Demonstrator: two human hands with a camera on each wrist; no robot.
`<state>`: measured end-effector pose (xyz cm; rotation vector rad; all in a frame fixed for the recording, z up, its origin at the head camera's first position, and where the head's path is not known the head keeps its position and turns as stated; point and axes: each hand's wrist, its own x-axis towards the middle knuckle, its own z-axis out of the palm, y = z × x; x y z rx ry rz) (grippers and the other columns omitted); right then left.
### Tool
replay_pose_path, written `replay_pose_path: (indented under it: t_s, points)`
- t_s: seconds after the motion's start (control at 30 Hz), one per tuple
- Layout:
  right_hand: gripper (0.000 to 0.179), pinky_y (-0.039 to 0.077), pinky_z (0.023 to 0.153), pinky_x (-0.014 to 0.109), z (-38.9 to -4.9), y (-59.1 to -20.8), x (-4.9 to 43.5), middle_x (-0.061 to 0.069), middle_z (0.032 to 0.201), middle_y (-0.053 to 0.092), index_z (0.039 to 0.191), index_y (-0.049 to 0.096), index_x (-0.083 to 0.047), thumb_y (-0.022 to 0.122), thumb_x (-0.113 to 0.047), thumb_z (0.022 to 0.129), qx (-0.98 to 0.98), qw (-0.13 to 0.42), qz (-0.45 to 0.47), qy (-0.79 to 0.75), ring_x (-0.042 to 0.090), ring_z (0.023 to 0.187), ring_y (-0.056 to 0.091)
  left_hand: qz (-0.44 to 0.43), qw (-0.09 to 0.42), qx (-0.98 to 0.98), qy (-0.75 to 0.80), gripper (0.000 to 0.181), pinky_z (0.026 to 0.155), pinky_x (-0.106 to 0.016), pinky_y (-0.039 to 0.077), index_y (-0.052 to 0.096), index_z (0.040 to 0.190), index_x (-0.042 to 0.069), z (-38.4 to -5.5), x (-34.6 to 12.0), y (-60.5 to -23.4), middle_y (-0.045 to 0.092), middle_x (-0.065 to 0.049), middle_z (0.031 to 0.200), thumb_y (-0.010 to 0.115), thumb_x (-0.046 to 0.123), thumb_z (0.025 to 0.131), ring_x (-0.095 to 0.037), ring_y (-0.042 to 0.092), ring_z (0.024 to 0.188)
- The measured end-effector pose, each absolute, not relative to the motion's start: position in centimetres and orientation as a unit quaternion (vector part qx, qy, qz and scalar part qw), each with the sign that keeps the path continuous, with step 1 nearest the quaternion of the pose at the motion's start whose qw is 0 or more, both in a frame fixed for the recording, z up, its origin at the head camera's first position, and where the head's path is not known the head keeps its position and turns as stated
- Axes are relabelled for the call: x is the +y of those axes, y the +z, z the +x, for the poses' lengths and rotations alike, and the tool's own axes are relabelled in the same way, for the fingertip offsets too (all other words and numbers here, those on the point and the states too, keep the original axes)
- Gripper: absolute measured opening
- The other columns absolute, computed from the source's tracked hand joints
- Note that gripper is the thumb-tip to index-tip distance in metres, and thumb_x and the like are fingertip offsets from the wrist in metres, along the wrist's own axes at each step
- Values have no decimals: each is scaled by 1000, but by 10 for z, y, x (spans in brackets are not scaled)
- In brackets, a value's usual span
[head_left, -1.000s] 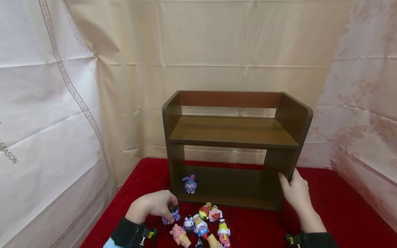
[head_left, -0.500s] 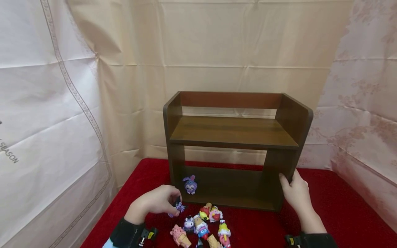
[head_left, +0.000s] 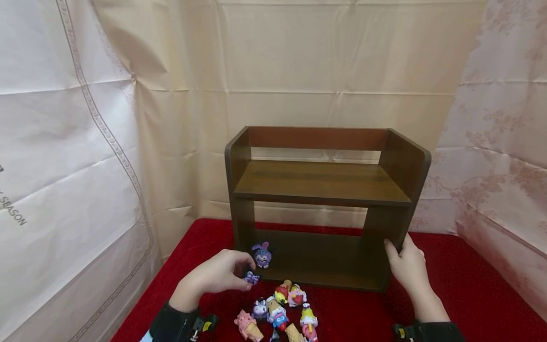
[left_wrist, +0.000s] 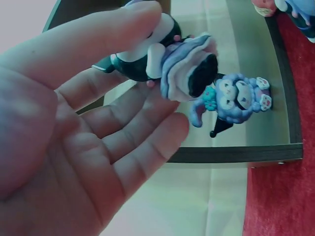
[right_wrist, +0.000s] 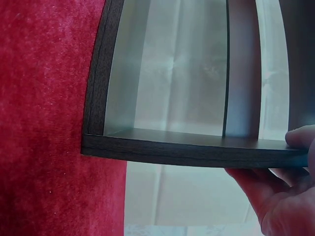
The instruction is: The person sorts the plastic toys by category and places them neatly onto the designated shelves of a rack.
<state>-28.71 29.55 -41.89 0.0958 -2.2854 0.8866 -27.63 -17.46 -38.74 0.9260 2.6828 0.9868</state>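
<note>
My left hand (head_left: 220, 273) pinches a small purple, white and black figurine (left_wrist: 189, 69) between thumb and fingers, close to the front edge of the bottom board at its left end. Just beyond it, on the lower level of the brown wooden shelf (head_left: 320, 197), a purple figurine with upright ears (head_left: 262, 255) stands near the left side panel. My right hand (head_left: 408, 266) grips the shelf's right side panel (right_wrist: 197, 152), thumb on the inner face and fingers outside.
Several colourful figurines lie in a loose group on the red cloth (head_left: 346, 318) before the shelf, among them a pink ice-cream-cone figurine (head_left: 248, 325) and a purple-and-white one (head_left: 260, 309). A beige curtain (head_left: 320, 61) hangs behind.
My left hand has carried its figurine from the cloth forward and right, to the bottom board's front edge. The right hand has kept its grip on the side panel.
</note>
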Motion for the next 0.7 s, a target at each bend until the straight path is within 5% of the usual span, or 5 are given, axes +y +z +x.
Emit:
replay_pose_path:
  t_s: [0.7]
  points:
    - [28,53,71,64,-287,-420,296,36,109,66,122,55,5,59,-12,101,-876,339,40,340,53,94,66,307,-36,884,351,30,65,-29,56,70,111,19,-260,-168,-370,65,14,89,84,25,86,-11,61,74]
